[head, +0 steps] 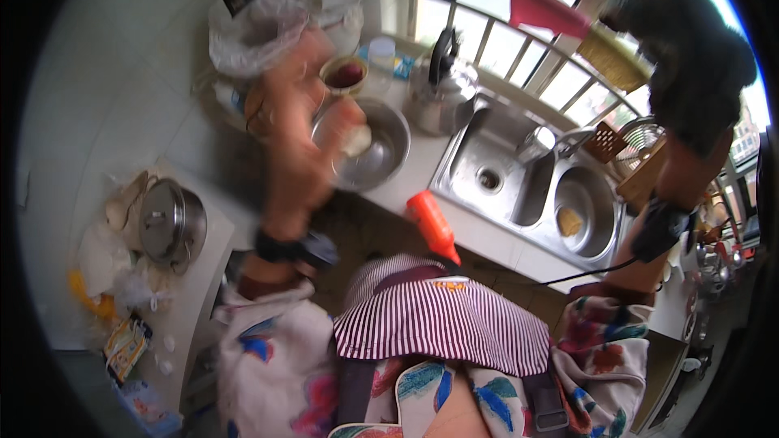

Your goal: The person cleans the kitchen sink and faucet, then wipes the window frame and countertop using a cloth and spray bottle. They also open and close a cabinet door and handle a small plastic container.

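Observation:
My left hand point(301, 115), blurred by motion, is raised over the left side of a stainless steel bowl point(395, 149) on the counter. Its thumb and fingers are spread apart. A pale round lump point(356, 140) shows just below the thumb, apparently in the bowl; its kind is unclear. My right hand point(688, 61) is lifted at the upper right, near the window. It looks almost black there, and whether it is gloved, shadowed or holding something dark cannot be told. A bright orange, tapered object point(433, 225) appears at the counter's front edge, above my striped apron point(450, 322).
A kettle point(441, 97) stands between bowl and double sink point(487, 179). A yellow sponge point(570, 221) lies in the right basin. Behind the bowl are a small bowl with a dark red item point(345, 75) and a clear jar point(381, 61). A lidded pot point(171, 222) occupies the left counter.

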`<state>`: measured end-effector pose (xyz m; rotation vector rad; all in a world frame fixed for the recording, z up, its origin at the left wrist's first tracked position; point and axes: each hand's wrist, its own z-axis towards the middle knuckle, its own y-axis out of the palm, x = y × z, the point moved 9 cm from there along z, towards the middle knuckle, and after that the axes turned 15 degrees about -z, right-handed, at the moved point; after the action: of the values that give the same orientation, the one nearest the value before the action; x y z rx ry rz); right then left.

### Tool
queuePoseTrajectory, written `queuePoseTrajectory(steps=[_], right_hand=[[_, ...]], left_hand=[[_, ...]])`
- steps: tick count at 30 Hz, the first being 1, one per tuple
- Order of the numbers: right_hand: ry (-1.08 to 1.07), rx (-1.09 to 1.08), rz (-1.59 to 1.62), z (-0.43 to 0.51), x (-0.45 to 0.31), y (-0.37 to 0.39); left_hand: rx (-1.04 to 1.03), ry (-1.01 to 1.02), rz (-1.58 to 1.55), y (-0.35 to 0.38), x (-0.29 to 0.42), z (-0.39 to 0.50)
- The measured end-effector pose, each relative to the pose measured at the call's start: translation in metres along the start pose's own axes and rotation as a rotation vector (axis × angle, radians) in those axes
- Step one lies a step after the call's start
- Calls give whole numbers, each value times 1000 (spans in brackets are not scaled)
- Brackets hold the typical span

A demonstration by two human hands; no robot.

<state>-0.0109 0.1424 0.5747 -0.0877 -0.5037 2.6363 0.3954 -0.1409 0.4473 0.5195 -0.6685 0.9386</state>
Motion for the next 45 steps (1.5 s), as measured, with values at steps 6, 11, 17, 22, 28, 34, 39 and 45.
queuePoseTrajectory(steps=[6, 11, 17, 22, 28, 34, 39, 45], right_hand=[[-145, -108, -94, 18, 5, 17], [-101, -275, 49, 2, 0, 36], [126, -344, 93, -40, 48, 23], [245, -451, 95, -88, 99, 6], [656, -458, 497, -140, 140, -11], [279, -446, 76, -127, 95, -51], [1141, -327, 954, -160, 110, -31], [1055, -438, 1305, -167, 83, -10]], left_hand=[[-850, -232, 772, 108, -162, -228], [-958, 121, 724, 142, -229, -273], [-708, -203, 693, 120, -252, -251], [-165, -279, 342, 106, -263, -197], [61, -460, 172, 105, -334, -166], [127, -552, 2, 104, -395, -165], [160, -561, 80, 105, -391, -163], [388, -698, -215, 99, -339, -200]])
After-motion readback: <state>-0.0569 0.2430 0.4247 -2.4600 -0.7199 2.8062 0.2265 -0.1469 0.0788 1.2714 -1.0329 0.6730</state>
